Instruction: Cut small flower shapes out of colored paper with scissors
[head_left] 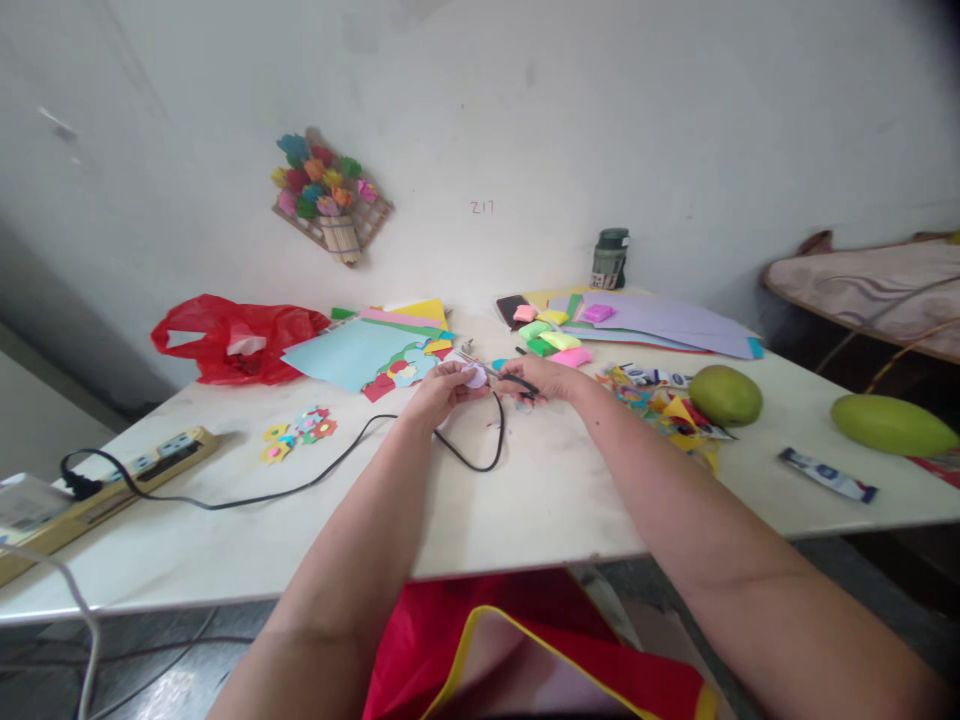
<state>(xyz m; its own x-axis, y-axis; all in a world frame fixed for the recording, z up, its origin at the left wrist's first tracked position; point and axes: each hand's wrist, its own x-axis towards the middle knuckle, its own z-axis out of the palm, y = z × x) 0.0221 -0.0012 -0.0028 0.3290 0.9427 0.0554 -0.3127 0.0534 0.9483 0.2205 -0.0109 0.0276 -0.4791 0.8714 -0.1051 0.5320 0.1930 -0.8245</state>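
Observation:
Between the thumb and fingers of my left hand (445, 388) is a small light purple paper piece (475, 376). My right hand (546, 378) is closed around the dark handles of a pair of scissors (519, 382), whose blades point left towards the paper. Both hands are close together over the middle of the white table (540, 500). A black cord (466, 464) loops just below them. Cut coloured paper scraps (405, 368) lie beyond my left hand. Packs of coloured clay (551, 340) rest past my right hand.
At the left are paper flowers (300, 432), a power strip (142, 475) and a red plastic bag (247, 340). Two green fruits (724, 395), a glue tube (827, 475) and paper trimmings (671, 412) lie right. Coloured sheets (667, 322) and a bottle (610, 258) stand near the wall.

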